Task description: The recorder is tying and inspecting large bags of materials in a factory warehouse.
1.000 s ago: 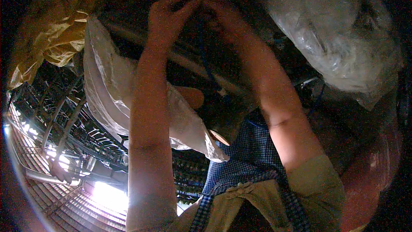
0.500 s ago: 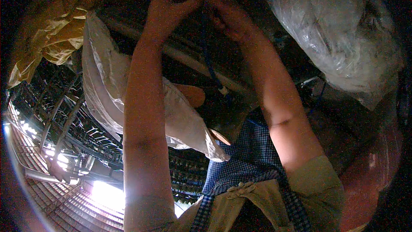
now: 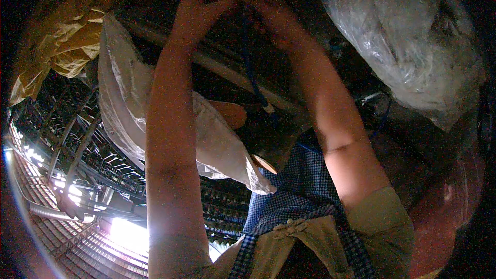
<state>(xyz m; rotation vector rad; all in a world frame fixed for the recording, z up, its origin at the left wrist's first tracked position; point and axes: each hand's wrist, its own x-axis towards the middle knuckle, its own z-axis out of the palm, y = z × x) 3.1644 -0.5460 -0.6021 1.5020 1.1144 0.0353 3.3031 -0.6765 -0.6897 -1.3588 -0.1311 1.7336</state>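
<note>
Both my arms reach up to the dark top of the view, where my left hand (image 3: 204, 13) and my right hand (image 3: 274, 18) meet at the fingertips. The fingers of each are closed in a pinch. Whatever lies between them is too small and dark to make out. From just below the fingertips a dark blue cord (image 3: 249, 64) or thin tube hangs toward me, with a pale fitting (image 3: 268, 108) at its lower part. It cannot be told whether the fingers grip this cord.
A white plastic sheet (image 3: 222, 139) hangs behind my left forearm. Yellowish wrapping (image 3: 67, 46) is at the far left. A large clear plastic bag (image 3: 408, 46) bulges at the upper right. A pale bar (image 3: 222, 70) crosses below my hands. Something reddish (image 3: 444, 217) stands at the right.
My left arm and hand have shifted very slightly to the left. The fingertips still meet at the same place, and the cord hangs as before.
</note>
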